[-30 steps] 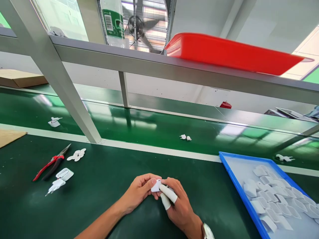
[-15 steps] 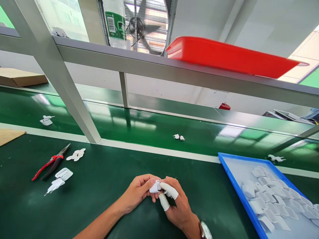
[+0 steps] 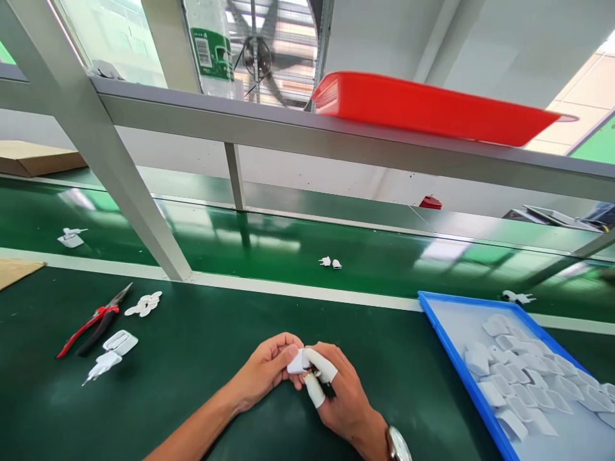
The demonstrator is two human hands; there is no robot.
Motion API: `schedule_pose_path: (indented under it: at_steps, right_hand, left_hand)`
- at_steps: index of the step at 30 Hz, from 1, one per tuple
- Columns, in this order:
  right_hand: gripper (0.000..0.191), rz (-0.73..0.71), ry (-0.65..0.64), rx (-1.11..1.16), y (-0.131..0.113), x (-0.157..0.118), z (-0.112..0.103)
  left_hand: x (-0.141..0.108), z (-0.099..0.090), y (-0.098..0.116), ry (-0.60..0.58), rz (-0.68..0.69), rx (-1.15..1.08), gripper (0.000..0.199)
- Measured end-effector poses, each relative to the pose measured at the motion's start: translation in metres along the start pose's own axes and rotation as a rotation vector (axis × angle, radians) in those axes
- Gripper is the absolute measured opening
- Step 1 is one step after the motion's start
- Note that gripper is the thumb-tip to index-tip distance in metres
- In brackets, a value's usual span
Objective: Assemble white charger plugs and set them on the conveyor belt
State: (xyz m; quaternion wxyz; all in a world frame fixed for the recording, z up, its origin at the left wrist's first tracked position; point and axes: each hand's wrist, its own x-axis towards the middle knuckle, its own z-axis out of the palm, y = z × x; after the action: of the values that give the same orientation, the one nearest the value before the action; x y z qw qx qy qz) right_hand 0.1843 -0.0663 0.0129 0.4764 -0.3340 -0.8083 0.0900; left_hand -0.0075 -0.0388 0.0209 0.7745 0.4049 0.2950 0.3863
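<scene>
My left hand (image 3: 270, 366) pinches a small white plastic plug housing (image 3: 298, 362) between thumb and fingers, above the green bench. From the right, my right hand (image 3: 339, 392) meets it, thumb and forefinger in white finger cots closed on the housing's open end. A small dark and metallic part shows between those fingertips, too covered to make out fully. Off to the left lie red-and-black pliers (image 3: 98, 319), a few flat white oval pieces (image 3: 143, 304) and a white plug with its cover (image 3: 109, 356).
At right, a blue-rimmed tray (image 3: 461, 371) holds many white housings (image 3: 521, 374). Behind the bench runs a green conveyor belt (image 3: 278, 250) carrying white plugs (image 3: 330, 262). A slanted metal post (image 3: 125, 166) and a shelf beam (image 3: 269, 131) cross the view; a red tray (image 3: 432, 105) rests on top.
The white plugs on the belt have shifted left. Both hands keep nearly the same hold on the housing, with slight finger movement. The view has moved a little.
</scene>
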Motion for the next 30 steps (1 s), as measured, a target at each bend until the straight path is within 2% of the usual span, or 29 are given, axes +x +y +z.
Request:
schedule_pose_path:
  at_steps: [2, 6, 8, 13, 16, 19, 22, 25, 27, 30]
  right_hand:
    - [0.043, 0.006, 0.031, 0.000, 0.001, 0.001, -0.001]
    - [0.043, -0.001, 0.057, -0.042, 0.005, 0.001, -0.002]
    - [0.041, -0.016, 0.052, -0.047, 0.006, 0.001, -0.001]
    - [0.035, -0.084, 0.059, -0.141, 0.003, 0.000, 0.007]
    - [0.033, -0.130, 0.043, -0.279, 0.001, -0.002, 0.011]
    - [0.035, -0.148, 0.011, -0.398, -0.001, -0.006, 0.012]
    - [0.029, -0.172, 0.012, -0.444, 0.001, -0.009, 0.016]
    - [0.025, -0.120, 0.038, -0.490, 0.005, -0.008, 0.020]
    - [0.029, -0.050, 0.056, -0.535, 0.009, -0.006, 0.021]
    - [0.033, 0.001, 0.078, -0.607, 0.017, -0.005, 0.017]
  left_hand:
    - [-0.002, -0.003, 0.003, -0.009, 0.076, 0.115, 0.045]
    - [-0.003, -0.014, 0.000, 0.038, 0.347, 0.661, 0.055]
    - [-0.003, -0.017, -0.007, 0.072, 0.439, 0.869, 0.050]
    - [0.000, -0.021, -0.026, 0.153, 0.577, 1.007, 0.035]
    - [0.000, -0.022, -0.028, 0.183, 0.599, 1.049, 0.036]
    - [-0.003, -0.022, -0.029, 0.163, 0.608, 1.117, 0.042]
    - [-0.004, -0.022, -0.032, 0.136, 0.622, 1.201, 0.043]
    - [0.007, -0.025, -0.029, 0.126, 0.610, 1.269, 0.040]
    - [0.026, -0.033, -0.015, 0.177, 0.573, 1.345, 0.040]
    - [0.069, -0.058, 0.026, 0.401, 0.463, 1.523, 0.039]
